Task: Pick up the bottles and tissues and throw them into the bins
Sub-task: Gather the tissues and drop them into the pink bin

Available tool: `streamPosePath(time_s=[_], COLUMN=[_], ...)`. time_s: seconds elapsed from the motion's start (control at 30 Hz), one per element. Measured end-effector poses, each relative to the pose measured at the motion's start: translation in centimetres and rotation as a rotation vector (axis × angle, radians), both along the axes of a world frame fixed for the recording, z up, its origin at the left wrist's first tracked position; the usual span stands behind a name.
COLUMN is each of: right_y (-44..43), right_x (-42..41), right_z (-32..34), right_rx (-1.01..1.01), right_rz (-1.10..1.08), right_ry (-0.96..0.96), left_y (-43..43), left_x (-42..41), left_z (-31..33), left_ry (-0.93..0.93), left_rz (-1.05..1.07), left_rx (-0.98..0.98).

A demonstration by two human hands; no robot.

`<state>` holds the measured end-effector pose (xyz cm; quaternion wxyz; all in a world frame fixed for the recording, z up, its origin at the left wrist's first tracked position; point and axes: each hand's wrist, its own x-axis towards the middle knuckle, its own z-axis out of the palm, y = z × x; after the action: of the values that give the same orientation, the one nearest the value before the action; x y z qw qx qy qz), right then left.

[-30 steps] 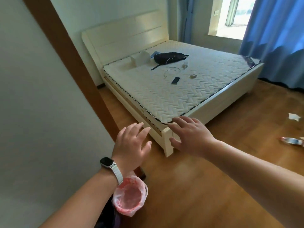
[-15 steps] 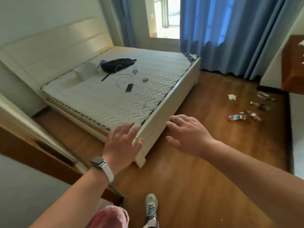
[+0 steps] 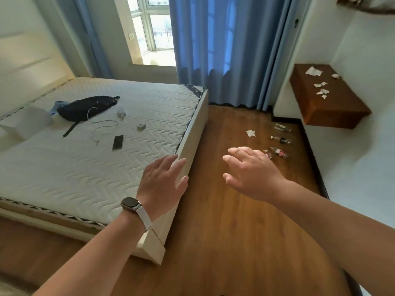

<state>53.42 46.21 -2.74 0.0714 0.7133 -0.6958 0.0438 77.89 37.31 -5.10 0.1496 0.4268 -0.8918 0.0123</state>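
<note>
Several plastic bottles lie on the wooden floor near the right wall: a clear one [image 3: 281, 127], a dark-capped one [image 3: 282, 139] and a red-labelled one [image 3: 279, 152]. A crumpled white tissue [image 3: 250, 133] lies on the floor left of them. More crumpled tissues [image 3: 320, 84] sit on a brown wall-mounted shelf [image 3: 333, 112]. My left hand [image 3: 162, 184], with a watch on its wrist, hovers open over the bed's corner. My right hand [image 3: 250, 171] is held out open over the floor, well short of the bottles. No bin is in view.
A bed [image 3: 192, 133] with a bare white mattress fills the left; a black bag [image 3: 85, 106], a phone [image 3: 118, 142], a cable and small items lie on it. Blue curtains [image 3: 224, 50] hang at the back beside a window. Wooden floor runs between the bed and the right wall.
The view has swung right: the pink-lined bin has left the frame, and the shelf with tissues and the floor bottles have come into fuller view. Both hands stay open and empty.
</note>
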Motion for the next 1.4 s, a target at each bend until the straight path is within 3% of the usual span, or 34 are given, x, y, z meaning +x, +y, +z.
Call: streamPosePath(time_s=[0.37,0.73,1.13,1.4], right_y=[-3.9,-9.6,-19.2,-21.6], right_x=[-1.2,-6.5,-20.1,-27.9], right_z=[0.2,-2.5,-0.3,0.0], right_rx=[-0.005,0.017,-0.044,-0.039], right_rz=[-0.218,-0.288,-0.309,-0.395], right_ry=[0.012,-0.064,-0.082,-0.092], left_y=[-9.6,-15.8,-26.2,-29.1], left_x=[-3.7,-9.1,-22.2,-31.9], left_z=[-1.1,-2.0,2.3,1.2], left_ry=[0.038,0.021,0.009,0.019], left_rz=[-0.266,-0.306,-0.291,-0.394], left_rx=[0.018,0.051,-0.055,-0.042])
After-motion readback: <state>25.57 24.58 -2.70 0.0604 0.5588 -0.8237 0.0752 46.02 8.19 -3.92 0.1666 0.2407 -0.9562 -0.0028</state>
